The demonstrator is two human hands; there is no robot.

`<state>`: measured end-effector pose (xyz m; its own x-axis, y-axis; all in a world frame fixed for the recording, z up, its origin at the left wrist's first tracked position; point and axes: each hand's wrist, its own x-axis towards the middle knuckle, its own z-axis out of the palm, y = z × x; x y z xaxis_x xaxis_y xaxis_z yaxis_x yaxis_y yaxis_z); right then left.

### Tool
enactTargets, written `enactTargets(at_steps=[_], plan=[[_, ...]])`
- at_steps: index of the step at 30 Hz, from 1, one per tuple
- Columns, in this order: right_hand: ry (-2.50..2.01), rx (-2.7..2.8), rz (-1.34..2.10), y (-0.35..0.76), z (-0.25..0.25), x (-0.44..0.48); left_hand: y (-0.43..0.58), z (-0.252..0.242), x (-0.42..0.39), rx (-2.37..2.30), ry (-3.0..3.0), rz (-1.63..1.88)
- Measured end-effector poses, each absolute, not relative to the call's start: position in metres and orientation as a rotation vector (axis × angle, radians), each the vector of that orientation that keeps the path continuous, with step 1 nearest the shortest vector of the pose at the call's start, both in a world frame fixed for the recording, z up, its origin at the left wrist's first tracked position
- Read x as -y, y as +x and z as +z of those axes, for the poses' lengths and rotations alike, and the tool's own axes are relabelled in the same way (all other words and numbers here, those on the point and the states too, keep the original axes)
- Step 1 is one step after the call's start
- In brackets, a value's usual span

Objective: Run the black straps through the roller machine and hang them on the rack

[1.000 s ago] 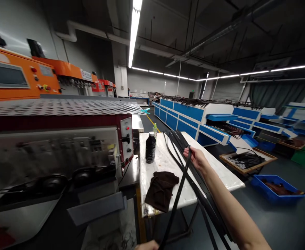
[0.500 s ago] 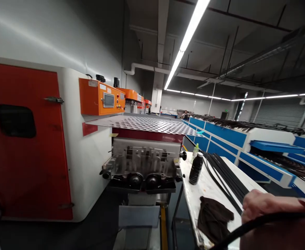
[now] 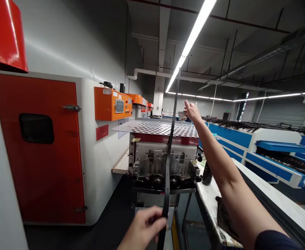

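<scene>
A long black strap (image 3: 169, 146) runs up the middle of the view, its blurred top end high above the machine. Around its lower part, my left hand (image 3: 148, 224) is closed, thumb and fingers gripping it. My right hand (image 3: 191, 110) is stretched far forward, fingers apart, a little to the right of the strap and not touching it. Behind the strap stands a machine (image 3: 139, 163) with rollers and knobs on its front, under a perforated panel (image 3: 152, 126).
To the right, a white table (image 3: 212, 194) bears a dark bottle (image 3: 207, 175), a dark cloth (image 3: 224, 217) and black strips. An orange control box (image 3: 105, 104) juts out at left beside a red door (image 3: 38, 166). A red rounded part (image 3: 5, 34) hangs at upper left.
My left hand has come into view at the bottom, holding the strap. A hand with a black strap was at lower right; now my right arm reaches forward. The view has shifted left.
</scene>
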<state>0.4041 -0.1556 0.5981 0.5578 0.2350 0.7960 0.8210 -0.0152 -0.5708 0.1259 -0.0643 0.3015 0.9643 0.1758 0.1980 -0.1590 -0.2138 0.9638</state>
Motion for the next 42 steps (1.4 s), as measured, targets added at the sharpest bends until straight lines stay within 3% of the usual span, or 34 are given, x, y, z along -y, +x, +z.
enactTargets(at_steps=[3,5,8,12,15,19,23,27,31,42], plan=[[-1.589,0.961,-0.472,0.385,0.526,0.175,0.149,0.353,0.061,0.139,1.677,0.396],[-1.628,0.988,-0.178,0.356,0.466,0.189,0.167,0.371,0.058,0.151,1.649,0.429],[-1.559,0.981,0.215,0.31,0.394,0.198,0.183,0.368,0.052,0.196,1.662,0.426],[-1.419,0.979,0.315,0.277,0.357,0.193,0.192,0.352,0.037,0.157,1.718,0.35],[-1.431,1.029,0.358,0.272,0.36,0.192,0.205,0.377,0.025,0.102,1.734,0.355],[-1.514,1.193,0.378,0.277,0.396,0.2,0.236,0.471,0.012,0.264,1.7,0.338],[-1.519,1.382,-0.004,0.303,0.463,0.198,0.258,0.578,0.011,0.455,1.724,0.433],[-1.48,1.469,-0.38,0.337,0.511,0.178,0.269,0.636,0.02,0.584,1.736,0.665],[-1.489,1.509,-0.514,0.357,0.511,0.158,0.276,0.634,0.021,0.568,1.756,0.792],[-1.46,1.535,-0.249,0.362,0.474,0.137,0.27,0.564,0.01,0.432,1.802,0.884]])
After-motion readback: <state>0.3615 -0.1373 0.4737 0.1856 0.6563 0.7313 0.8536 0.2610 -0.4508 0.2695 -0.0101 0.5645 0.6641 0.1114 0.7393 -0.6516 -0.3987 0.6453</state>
